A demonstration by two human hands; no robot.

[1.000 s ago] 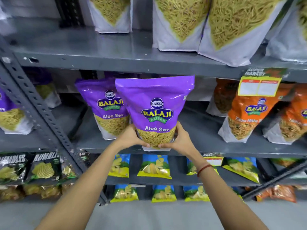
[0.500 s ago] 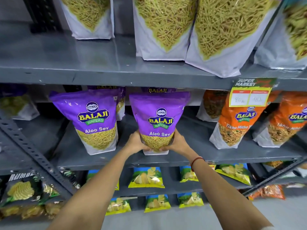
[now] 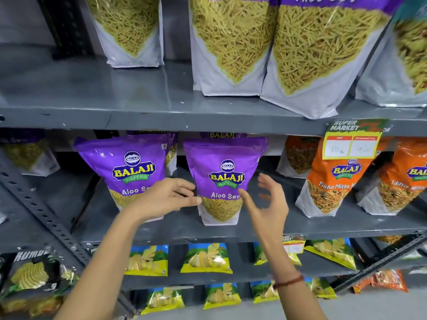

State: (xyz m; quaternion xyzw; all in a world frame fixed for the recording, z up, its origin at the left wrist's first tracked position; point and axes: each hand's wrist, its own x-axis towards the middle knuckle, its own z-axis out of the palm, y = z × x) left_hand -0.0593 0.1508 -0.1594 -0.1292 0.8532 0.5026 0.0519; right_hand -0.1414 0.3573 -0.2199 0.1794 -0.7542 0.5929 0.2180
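Fingers (image 3: 182, 185) of left hand (image 3: 159, 197) and right hand (image 3: 268, 204) loose, empty, beside upright purple pouch (image 3: 225, 169) on grey shelf (image 3: 323, 225)

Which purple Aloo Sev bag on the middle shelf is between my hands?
The right-hand purple bag, standing upright between the left hand and right hand; the other front purple bag stands further left, partly behind the left hand.

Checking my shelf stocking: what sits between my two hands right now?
In the head view, the purple Aloo Sev pouch stands upright on the grey shelf between the open left hand and the open right hand; neither grips it.
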